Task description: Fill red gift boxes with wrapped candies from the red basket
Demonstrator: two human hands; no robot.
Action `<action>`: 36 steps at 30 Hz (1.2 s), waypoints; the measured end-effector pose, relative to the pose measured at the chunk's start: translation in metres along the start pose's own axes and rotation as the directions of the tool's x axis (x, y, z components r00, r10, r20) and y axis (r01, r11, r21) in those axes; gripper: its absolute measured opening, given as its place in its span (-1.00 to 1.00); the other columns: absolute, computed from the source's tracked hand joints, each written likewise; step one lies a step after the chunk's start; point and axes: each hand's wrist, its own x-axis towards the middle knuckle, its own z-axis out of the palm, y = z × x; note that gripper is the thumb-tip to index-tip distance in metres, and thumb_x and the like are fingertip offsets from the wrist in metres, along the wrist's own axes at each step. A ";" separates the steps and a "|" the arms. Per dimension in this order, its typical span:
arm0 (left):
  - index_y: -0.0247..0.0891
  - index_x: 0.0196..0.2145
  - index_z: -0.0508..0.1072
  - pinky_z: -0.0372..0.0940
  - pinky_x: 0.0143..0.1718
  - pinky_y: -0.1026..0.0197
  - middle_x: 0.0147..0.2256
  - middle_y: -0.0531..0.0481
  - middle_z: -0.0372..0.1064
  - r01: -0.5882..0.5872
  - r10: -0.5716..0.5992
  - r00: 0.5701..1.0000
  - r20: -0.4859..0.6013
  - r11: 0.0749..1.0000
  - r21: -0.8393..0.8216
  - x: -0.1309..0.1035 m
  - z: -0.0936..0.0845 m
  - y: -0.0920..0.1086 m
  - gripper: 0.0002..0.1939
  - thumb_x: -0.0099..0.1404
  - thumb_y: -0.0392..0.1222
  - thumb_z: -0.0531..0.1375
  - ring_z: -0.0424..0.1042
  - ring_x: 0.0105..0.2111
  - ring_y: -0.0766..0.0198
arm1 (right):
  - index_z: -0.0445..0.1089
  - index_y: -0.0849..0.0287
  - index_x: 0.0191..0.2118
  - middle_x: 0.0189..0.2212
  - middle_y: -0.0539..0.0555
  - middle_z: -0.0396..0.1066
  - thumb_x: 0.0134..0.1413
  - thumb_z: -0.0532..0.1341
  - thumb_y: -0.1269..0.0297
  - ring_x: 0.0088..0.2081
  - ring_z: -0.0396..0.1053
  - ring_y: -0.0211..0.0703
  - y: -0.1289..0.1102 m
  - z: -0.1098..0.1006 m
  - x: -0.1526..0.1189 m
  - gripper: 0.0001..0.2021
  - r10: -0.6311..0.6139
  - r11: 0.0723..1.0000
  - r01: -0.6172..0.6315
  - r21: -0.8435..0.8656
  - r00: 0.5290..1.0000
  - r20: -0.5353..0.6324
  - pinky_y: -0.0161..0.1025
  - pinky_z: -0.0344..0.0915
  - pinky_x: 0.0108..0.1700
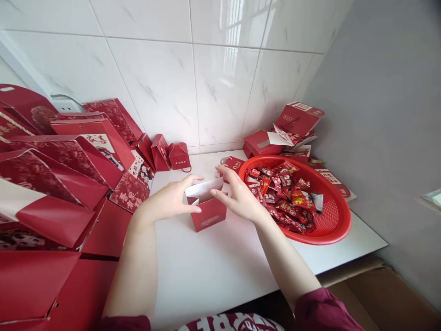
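A small red gift box stands upright on the white table in front of me, its top flaps raised and its pale inside showing. My left hand holds its left side, thumb along the front edge and fingers toward the back. On the opposite side, my right hand grips the top edge with the thumb at the front and fingers behind. Just right of my right hand sits a red plastic basket with many wrapped sweets in it. A flat red printed box lies behind my right fingers.
Many red gift boxes crowd the left side, and two small boxes stand near the tiled wall. More flat boxes are piled behind the basket. Below the table's right edge is an open cardboard carton.
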 end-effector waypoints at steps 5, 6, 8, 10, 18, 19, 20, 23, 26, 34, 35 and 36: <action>-0.14 -0.08 0.53 0.34 -0.16 0.15 -0.18 -0.02 0.54 -0.019 0.023 0.995 -0.101 0.999 0.047 0.003 0.004 -0.017 -0.66 0.23 -0.04 0.16 0.50 -0.20 0.08 | 0.25 0.04 0.18 -0.12 0.06 0.46 0.14 0.24 0.39 -0.11 0.44 -0.16 0.004 0.004 0.016 -0.52 -0.037 0.999 0.032 0.035 0.989 0.142 -0.19 0.35 -0.02; -0.15 -0.10 0.56 0.33 -0.12 0.15 -0.17 -0.02 0.54 -0.039 0.043 0.990 -0.131 0.999 0.034 0.004 0.005 -0.022 -0.68 0.25 -0.06 0.14 0.49 -0.17 0.07 | 0.37 0.06 0.06 -0.18 0.04 0.46 0.16 0.20 0.44 -0.15 0.44 -0.17 0.004 0.006 0.020 -0.65 -0.065 0.998 0.066 -0.005 0.987 0.148 -0.22 0.34 -0.05; -0.14 -0.13 0.58 0.32 -0.08 0.16 -0.16 -0.01 0.55 -0.078 0.074 0.978 -0.196 0.997 -0.011 0.006 0.008 -0.032 -0.70 0.27 -0.10 0.13 0.49 -0.14 0.09 | 0.47 0.09 -0.16 -0.22 0.05 0.47 0.19 0.13 0.47 -0.19 0.43 -0.18 0.005 0.012 0.027 -0.78 -0.117 0.988 0.129 -0.085 0.985 0.129 -0.26 0.33 -0.12; -0.13 -0.16 0.59 0.32 -0.09 0.18 -0.16 0.01 0.55 -0.106 0.073 0.956 -0.283 0.989 -0.103 0.010 0.015 -0.045 -0.74 0.27 -0.13 0.14 0.49 -0.14 0.11 | 0.49 0.10 -0.23 -0.23 0.05 0.48 0.20 0.15 0.43 -0.22 0.43 -0.17 0.008 0.020 0.032 -0.83 -0.159 0.980 0.167 -0.106 0.984 0.086 -0.26 0.32 -0.16; -0.25 -0.16 0.39 0.31 -0.15 0.24 -0.22 -0.02 0.43 -0.250 -0.040 0.860 -0.508 0.835 -0.490 0.019 0.079 -0.084 -0.77 0.25 -0.11 0.21 0.43 -0.18 0.22 | 0.46 0.14 -0.15 -0.17 0.09 0.50 0.28 0.13 0.10 -0.15 0.44 -0.14 0.048 0.070 0.026 -0.75 -0.003 0.910 0.024 0.414 0.999 -0.051 -0.25 0.35 -0.13; -0.25 -0.15 0.37 0.31 -0.15 0.25 -0.23 -0.01 0.42 -0.259 -0.045 0.856 -0.515 0.824 -0.503 0.018 0.085 -0.085 -0.71 0.20 -0.11 0.27 0.42 -0.18 0.22 | 0.45 0.16 -0.19 -0.20 0.09 0.50 0.23 0.19 0.09 -0.19 0.44 -0.14 0.053 0.075 0.025 -0.76 0.031 0.886 -0.002 0.463 0.998 -0.055 -0.26 0.35 -0.18; -0.25 -0.16 0.38 0.30 -0.16 0.26 -0.25 0.01 0.42 -0.265 -0.050 0.854 -0.518 0.815 -0.515 0.017 0.090 -0.085 -0.67 0.15 -0.10 0.32 0.41 -0.21 0.24 | 0.44 0.17 -0.23 -0.25 0.08 0.49 0.17 0.24 0.07 -0.25 0.43 -0.15 0.058 0.079 0.025 -0.75 0.054 0.863 -0.022 0.505 0.997 -0.048 -0.28 0.35 -0.23; -0.29 -0.33 0.40 0.26 -0.30 0.32 -0.40 0.06 0.36 -0.272 -0.076 0.846 -0.528 0.790 -0.549 0.014 0.096 -0.086 -0.73 0.18 -0.04 0.31 0.36 -0.35 0.31 | 0.42 0.20 -0.35 -0.38 0.04 0.46 0.06 0.33 0.06 -0.37 0.39 -0.21 0.066 0.085 0.024 -0.73 0.099 0.787 -0.085 0.611 0.995 0.011 -0.32 0.31 -0.35; -0.30 -0.45 0.40 0.22 -0.41 0.33 -0.48 0.07 0.32 -0.273 -0.124 0.826 -0.550 0.766 -0.582 0.012 0.100 -0.088 -0.66 0.26 0.05 0.23 0.32 -0.44 0.34 | 0.41 0.22 -0.40 -0.45 0.02 0.44 0.07 0.32 0.03 -0.44 0.36 -0.24 0.070 0.089 0.021 -0.69 0.120 0.723 -0.144 0.676 0.989 0.081 -0.33 0.29 -0.40; -0.26 -0.22 0.43 0.37 -0.26 0.23 -0.28 -0.07 0.46 -0.314 -0.252 0.707 -0.660 0.725 -0.613 0.017 0.115 -0.098 -0.53 0.37 0.21 0.02 0.45 -0.29 0.21 | 0.41 0.17 -0.21 -0.28 0.06 0.50 0.29 0.06 -0.04 -0.25 0.45 -0.12 0.065 0.119 -0.005 -0.63 0.138 0.762 -0.116 0.637 0.990 0.016 -0.22 0.39 -0.17; -0.26 -0.17 0.43 0.38 -0.19 0.20 -0.22 -0.10 0.47 -0.318 -0.267 0.683 -0.680 0.729 -0.606 0.019 0.116 -0.100 -0.51 0.38 0.22 -0.01 0.46 -0.23 0.19 | 0.41 0.15 -0.15 -0.22 0.06 0.50 0.31 0.03 -0.03 -0.21 0.46 -0.11 0.064 0.124 -0.009 -0.63 0.124 0.794 -0.094 0.601 0.992 -0.009 -0.21 0.39 -0.13; -0.26 -0.14 0.43 0.37 -0.13 0.18 -0.18 -0.12 0.47 -0.318 -0.282 0.657 -0.699 0.737 -0.596 0.021 0.117 -0.103 -0.50 0.39 0.22 -0.03 0.46 -0.18 0.17 | 0.39 0.14 -0.10 -0.18 0.07 0.50 0.33 0.00 -0.01 -0.19 0.46 -0.11 0.063 0.130 -0.014 -0.63 0.103 0.830 -0.070 0.554 0.994 -0.030 -0.20 0.38 -0.09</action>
